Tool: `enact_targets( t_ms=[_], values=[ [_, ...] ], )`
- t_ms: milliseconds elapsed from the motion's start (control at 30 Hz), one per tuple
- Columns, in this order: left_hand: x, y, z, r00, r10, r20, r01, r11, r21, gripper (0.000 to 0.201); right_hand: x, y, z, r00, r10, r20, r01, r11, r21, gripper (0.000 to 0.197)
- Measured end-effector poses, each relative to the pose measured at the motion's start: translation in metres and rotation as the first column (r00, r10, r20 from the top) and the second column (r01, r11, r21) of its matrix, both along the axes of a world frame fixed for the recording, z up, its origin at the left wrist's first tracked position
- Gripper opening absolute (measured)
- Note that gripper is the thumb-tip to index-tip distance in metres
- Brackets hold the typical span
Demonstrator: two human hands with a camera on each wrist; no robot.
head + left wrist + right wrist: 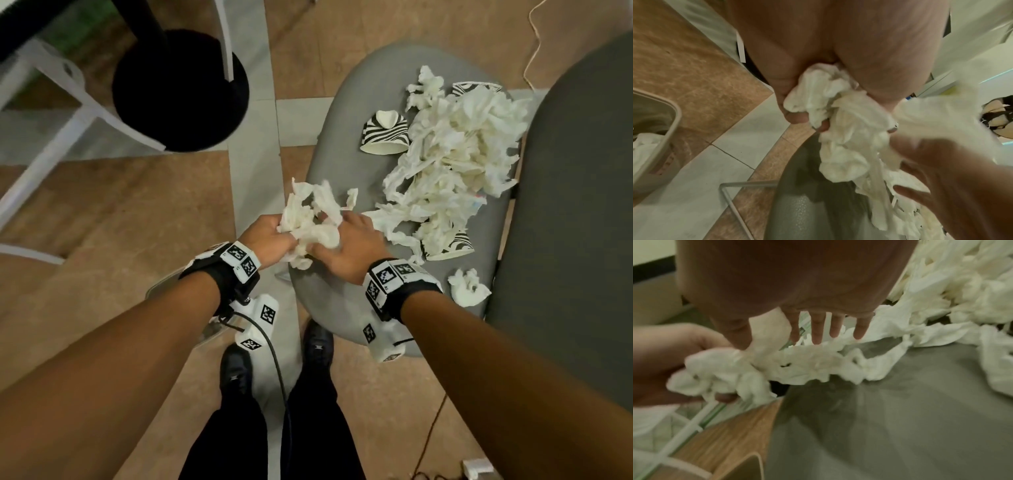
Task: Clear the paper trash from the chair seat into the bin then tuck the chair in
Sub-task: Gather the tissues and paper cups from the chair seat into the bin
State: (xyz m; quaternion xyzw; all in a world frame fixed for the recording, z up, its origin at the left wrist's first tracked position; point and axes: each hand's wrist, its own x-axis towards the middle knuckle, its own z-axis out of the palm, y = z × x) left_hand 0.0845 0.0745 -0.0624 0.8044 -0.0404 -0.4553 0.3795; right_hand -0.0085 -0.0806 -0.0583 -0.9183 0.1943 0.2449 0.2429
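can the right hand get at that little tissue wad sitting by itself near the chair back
Probably yes. The wad lies alone on bare seat, just right of the right hand, nothing between. But that hand presses the tissue bundle the left hand grips.

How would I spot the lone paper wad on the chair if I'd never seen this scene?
Find the grey chair seat, strewn with white paper. Most of it forms one big pile toward the far end, mixed with zebra-striped cups. The lone wad sits by itself at the near end beside the backrest, touching nothing else.
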Motion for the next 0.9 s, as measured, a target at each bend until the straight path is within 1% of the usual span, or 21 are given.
enact_targets(
  t_ms=[33,100,167,233,267,400,500,567,633,700,767,800,900],
  values=[
    [0.001,0.001,0.0,1.0,0.007,0.02,-0.008,1.0,0.019,0.011,-0.006,-0.002,-0.003,0.998,0.057,-0.035,-0.058,0.998,-0.036,0.082],
    [0.004,0.003,-0.003,0.998,0.024,0.049,-0.027,0.999,0.047,0.009,-0.017,-0.008,-0.012,0.985,0.136,-0.104,-0.141,0.989,-0.039,0.078],
    [0.007,0.006,-0.005,0.997,0.048,0.061,-0.052,0.997,0.06,0.008,-0.021,-0.011,-0.018,0.972,0.19,-0.14,-0.193,0.981,-0.007,0.063],
    [0.011,0.01,-0.007,0.996,0.055,0.072,-0.061,0.995,0.077,0.006,-0.019,-0.011,-0.019,0.967,0.229,-0.108,-0.231,0.973,-0.009,0.043],
    [0.012,0.013,-0.008,0.996,0.051,0.07,-0.056,0.995,0.083,0.006,-0.018,-0.009,-0.019,0.972,0.214,-0.094,-0.216,0.976,-0.01,0.038],
    [0.014,0.024,-0.011,0.997,0.044,0.055,-0.05,0.993,0.103,0.008,-0.013,-0.001,-0.016,0.991,0.119,-0.062,-0.122,0.991,-0.062,0.033],
    [0.014,0.035,-0.012,0.997,0.064,0.052,-0.069,0.993,0.098,0.013,-0.003,0.006,-0.011,1.0,0.005,-0.031,-0.006,0.999,-0.053,0.028],
    [0.013,0.042,-0.011,0.997,0.072,0.04,-0.076,0.992,0.1,0.01,0.006,0.016,-0.005,0.999,-0.037,0.005,0.037,0.999,0.021,0.023],
    [0.011,0.049,-0.01,0.997,0.072,0.028,-0.074,0.994,0.083,0.008,0.017,0.034,0.003,0.999,-0.014,0.049,0.008,0.993,0.116,0.018],
    [0.009,0.06,-0.011,0.997,0.076,0.01,-0.076,0.996,0.045,0.012,0.027,0.061,0.009,0.995,0.006,0.096,-0.025,0.979,0.2,0.014],
    [0.011,0.078,-0.012,0.995,0.103,-0.015,-0.103,0.995,0.01,0.016,0.036,0.091,0.01,0.992,0.014,0.126,-0.045,0.969,0.245,0.014],
    [0.014,0.091,-0.012,0.992,0.124,-0.03,-0.124,0.992,0.004,0.016,0.04,0.106,0.009,0.992,0.011,0.126,-0.043,0.965,0.257,0.014],
    [0.022,0.139,-0.014,0.981,0.185,-0.065,-0.184,0.983,0.019,0.031,0.049,0.15,0.002,0.993,-0.02,0.117,-0.017,0.95,0.312,0.018]
  ],
)
